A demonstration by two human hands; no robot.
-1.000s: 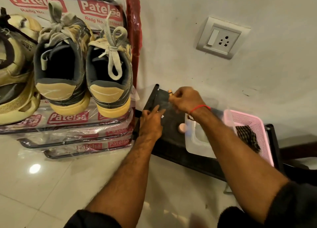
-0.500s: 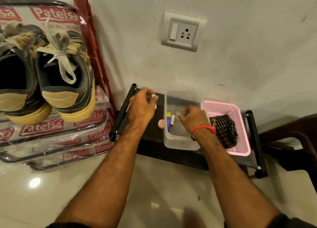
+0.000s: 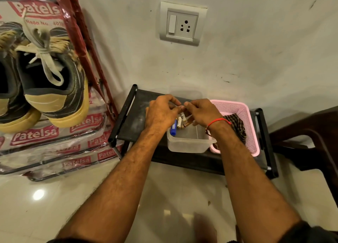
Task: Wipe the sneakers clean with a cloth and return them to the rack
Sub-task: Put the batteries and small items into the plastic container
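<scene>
Left hand [image 3: 161,113] has joined right hand [image 3: 203,112] over container [image 3: 188,142].

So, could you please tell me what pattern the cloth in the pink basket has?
A dark checked pattern; the cloth shows in the head view.

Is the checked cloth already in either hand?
No. The checked cloth lies in the pink basket, while both hands work over the clear container.

floor [image 3: 54,206]: glossy tile
basket [image 3: 243,114]: pink plastic mesh
tub [image 3: 188,144]: translucent plastic
rack [image 3: 54,147]: plastic-wrapped metal
cloth [image 3: 237,125]: checked fabric
</scene>
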